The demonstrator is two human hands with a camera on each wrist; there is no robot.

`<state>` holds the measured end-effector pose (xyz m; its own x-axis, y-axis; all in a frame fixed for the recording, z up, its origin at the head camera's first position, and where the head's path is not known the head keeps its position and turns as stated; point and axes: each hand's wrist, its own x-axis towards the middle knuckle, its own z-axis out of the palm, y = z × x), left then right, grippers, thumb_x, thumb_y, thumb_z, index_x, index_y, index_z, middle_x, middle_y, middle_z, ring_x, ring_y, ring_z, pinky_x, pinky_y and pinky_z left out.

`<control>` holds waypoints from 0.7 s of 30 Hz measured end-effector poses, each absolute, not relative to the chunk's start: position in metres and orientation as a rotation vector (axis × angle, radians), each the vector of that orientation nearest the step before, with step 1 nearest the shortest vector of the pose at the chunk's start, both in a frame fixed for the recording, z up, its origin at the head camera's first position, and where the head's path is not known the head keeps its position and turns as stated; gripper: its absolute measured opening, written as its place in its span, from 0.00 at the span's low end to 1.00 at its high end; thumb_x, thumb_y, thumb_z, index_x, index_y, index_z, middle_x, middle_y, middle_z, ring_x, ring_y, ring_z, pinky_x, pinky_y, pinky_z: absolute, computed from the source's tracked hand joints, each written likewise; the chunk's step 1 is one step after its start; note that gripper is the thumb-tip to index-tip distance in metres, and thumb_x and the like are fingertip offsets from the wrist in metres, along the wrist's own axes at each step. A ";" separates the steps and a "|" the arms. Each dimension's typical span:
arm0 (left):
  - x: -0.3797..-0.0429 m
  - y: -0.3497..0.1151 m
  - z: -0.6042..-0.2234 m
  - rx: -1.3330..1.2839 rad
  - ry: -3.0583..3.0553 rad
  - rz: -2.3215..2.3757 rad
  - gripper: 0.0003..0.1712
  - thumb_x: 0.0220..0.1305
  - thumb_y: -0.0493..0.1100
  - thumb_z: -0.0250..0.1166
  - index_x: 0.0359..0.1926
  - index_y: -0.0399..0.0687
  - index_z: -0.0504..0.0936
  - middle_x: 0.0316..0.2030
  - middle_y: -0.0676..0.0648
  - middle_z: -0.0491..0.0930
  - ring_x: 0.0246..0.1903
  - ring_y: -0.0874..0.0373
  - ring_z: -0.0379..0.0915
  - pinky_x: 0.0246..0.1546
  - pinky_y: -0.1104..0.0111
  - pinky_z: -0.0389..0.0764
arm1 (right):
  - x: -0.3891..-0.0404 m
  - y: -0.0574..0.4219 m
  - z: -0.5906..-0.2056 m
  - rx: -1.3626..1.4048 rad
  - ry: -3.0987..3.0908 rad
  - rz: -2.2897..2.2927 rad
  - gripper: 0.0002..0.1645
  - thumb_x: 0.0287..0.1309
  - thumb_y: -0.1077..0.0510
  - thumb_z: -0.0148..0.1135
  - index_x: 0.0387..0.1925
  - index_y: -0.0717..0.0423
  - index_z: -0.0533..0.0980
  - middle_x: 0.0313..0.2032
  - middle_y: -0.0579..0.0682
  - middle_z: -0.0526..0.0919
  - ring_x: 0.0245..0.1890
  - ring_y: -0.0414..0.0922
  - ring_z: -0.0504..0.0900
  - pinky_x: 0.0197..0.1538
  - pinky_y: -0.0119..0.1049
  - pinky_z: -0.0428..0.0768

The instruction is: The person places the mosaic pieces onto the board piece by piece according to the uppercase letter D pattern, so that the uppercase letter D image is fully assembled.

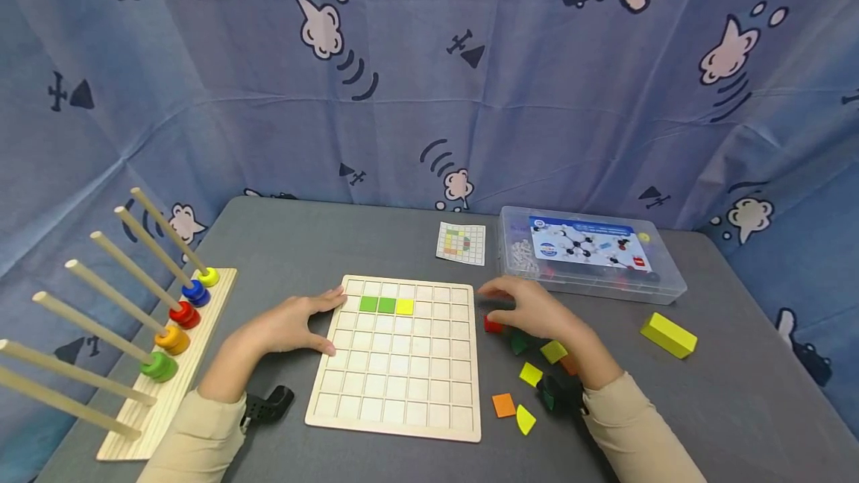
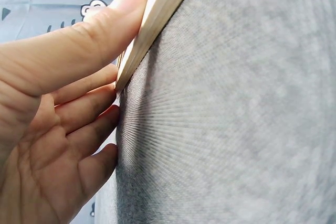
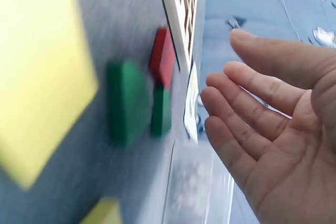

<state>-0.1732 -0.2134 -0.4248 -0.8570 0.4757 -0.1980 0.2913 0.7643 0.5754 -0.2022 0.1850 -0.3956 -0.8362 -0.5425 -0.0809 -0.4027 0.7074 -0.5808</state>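
Observation:
A wooden grid board [image 1: 401,365] lies on the grey table. Near its top row sit two green square tiles [image 1: 377,305] and one yellow square tile [image 1: 405,307]. My left hand [image 1: 291,325] rests at the board's left edge, its thumb [image 2: 100,35] against the wooden side and its fingers loosely extended. Beside the board's right edge, my right hand [image 1: 533,310] hovers over loose pieces, holding nothing; its fingers are slightly bent and apart. Close to it are a red piece [image 3: 163,56] and a dark green piece [image 3: 128,103]. An orange square [image 1: 503,405] and several yellow pieces lie nearer.
A printed grid card [image 1: 461,243] lies behind the board. A clear plastic box [image 1: 597,288] stands at the back right, with a yellow block [image 1: 669,335] in front. On the left is a wooden peg stand [image 1: 201,334] with coloured rings. A patterned curtain [image 1: 403,80] hangs behind.

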 end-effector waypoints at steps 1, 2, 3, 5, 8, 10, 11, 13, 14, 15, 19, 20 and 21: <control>-0.173 -0.213 -0.425 0.593 2.627 0.780 0.55 0.43 0.58 0.74 0.70 0.43 0.61 0.72 0.42 0.53 0.70 0.40 0.49 0.65 0.43 0.56 | -0.200 0.191 -0.396 -0.746 2.674 -0.832 0.24 0.58 0.59 0.64 0.56 0.62 0.74 0.53 0.58 0.79 0.54 0.56 0.77 0.56 0.52 0.75; -0.173 -0.213 -0.425 0.595 2.626 0.783 0.55 0.43 0.58 0.74 0.70 0.43 0.62 0.72 0.42 0.54 0.70 0.40 0.49 0.65 0.44 0.57 | -0.198 0.197 -0.396 -0.751 2.675 -0.846 0.24 0.58 0.59 0.64 0.56 0.63 0.74 0.52 0.59 0.79 0.53 0.57 0.77 0.55 0.52 0.75; -0.173 -0.213 -0.425 0.594 2.624 0.785 0.55 0.43 0.58 0.74 0.70 0.43 0.61 0.72 0.42 0.53 0.70 0.40 0.49 0.65 0.44 0.57 | -0.196 0.202 -0.397 -0.745 2.678 -0.857 0.24 0.58 0.60 0.64 0.56 0.63 0.74 0.52 0.59 0.79 0.53 0.57 0.77 0.55 0.52 0.75; -0.173 -0.213 -0.425 0.596 2.624 0.785 0.55 0.44 0.58 0.74 0.70 0.43 0.61 0.71 0.41 0.53 0.70 0.39 0.49 0.65 0.44 0.57 | -0.193 0.210 -0.400 -0.735 2.684 -0.881 0.24 0.57 0.60 0.64 0.55 0.64 0.74 0.51 0.59 0.80 0.52 0.57 0.78 0.54 0.52 0.76; -0.173 -0.214 -0.424 0.594 2.626 0.784 0.54 0.44 0.58 0.74 0.70 0.43 0.61 0.71 0.41 0.54 0.70 0.39 0.49 0.65 0.44 0.58 | -0.190 0.218 -0.403 -0.712 2.686 -0.911 0.24 0.57 0.61 0.64 0.55 0.64 0.74 0.51 0.59 0.80 0.52 0.57 0.78 0.54 0.53 0.76; -0.174 -0.214 -0.423 0.602 2.628 0.784 0.54 0.44 0.58 0.74 0.70 0.42 0.61 0.71 0.41 0.54 0.70 0.38 0.49 0.64 0.44 0.58 | -0.188 0.221 -0.405 -0.687 2.690 -0.917 0.24 0.57 0.60 0.64 0.55 0.64 0.74 0.51 0.59 0.80 0.52 0.56 0.78 0.54 0.53 0.76; -0.174 -0.214 -0.423 0.607 2.631 0.782 0.55 0.44 0.58 0.73 0.70 0.42 0.61 0.71 0.41 0.54 0.70 0.38 0.49 0.64 0.44 0.58 | -0.188 0.222 -0.407 -0.676 2.694 -0.915 0.24 0.57 0.60 0.64 0.56 0.64 0.74 0.51 0.59 0.80 0.52 0.56 0.78 0.54 0.52 0.76; -0.174 -0.214 -0.424 0.609 2.628 0.786 0.55 0.44 0.58 0.73 0.70 0.43 0.61 0.71 0.41 0.54 0.70 0.38 0.49 0.65 0.43 0.57 | -0.187 0.223 -0.410 -0.662 2.704 -0.909 0.24 0.57 0.60 0.65 0.55 0.64 0.74 0.51 0.58 0.80 0.51 0.55 0.78 0.53 0.52 0.76; -0.174 -0.214 -0.424 0.607 2.627 0.789 0.55 0.44 0.58 0.74 0.70 0.43 0.61 0.71 0.41 0.54 0.70 0.39 0.49 0.65 0.43 0.57 | -0.187 0.222 -0.411 -0.657 2.712 -0.907 0.24 0.57 0.60 0.65 0.55 0.64 0.74 0.50 0.58 0.80 0.50 0.55 0.79 0.53 0.51 0.77; -0.174 -0.214 -0.425 0.611 2.631 0.781 0.55 0.43 0.59 0.73 0.70 0.43 0.61 0.71 0.41 0.54 0.70 0.38 0.49 0.64 0.43 0.57 | -0.187 0.222 -0.413 -0.662 2.720 -0.900 0.24 0.57 0.60 0.65 0.55 0.64 0.75 0.49 0.58 0.81 0.49 0.54 0.79 0.52 0.51 0.77; -0.173 -0.214 -0.426 0.611 2.630 0.792 0.55 0.43 0.58 0.74 0.70 0.42 0.61 0.71 0.41 0.54 0.70 0.39 0.48 0.65 0.44 0.58 | -0.189 0.217 -0.416 -0.680 2.750 -0.885 0.23 0.55 0.60 0.66 0.52 0.64 0.76 0.46 0.56 0.81 0.46 0.52 0.79 0.50 0.50 0.78; -0.173 -0.215 -0.427 0.614 2.632 0.791 0.55 0.43 0.58 0.74 0.70 0.42 0.61 0.71 0.41 0.54 0.70 0.39 0.48 0.65 0.44 0.58 | -0.189 0.216 -0.417 -0.685 2.758 -0.878 0.22 0.55 0.60 0.67 0.51 0.63 0.77 0.45 0.56 0.81 0.45 0.52 0.79 0.49 0.49 0.78; -0.173 -0.215 -0.427 0.616 2.633 0.790 0.55 0.43 0.58 0.74 0.70 0.42 0.61 0.71 0.41 0.54 0.70 0.39 0.48 0.65 0.44 0.58 | -0.190 0.214 -0.418 -0.691 2.765 -0.869 0.22 0.55 0.60 0.67 0.51 0.63 0.77 0.45 0.55 0.81 0.44 0.51 0.79 0.48 0.49 0.78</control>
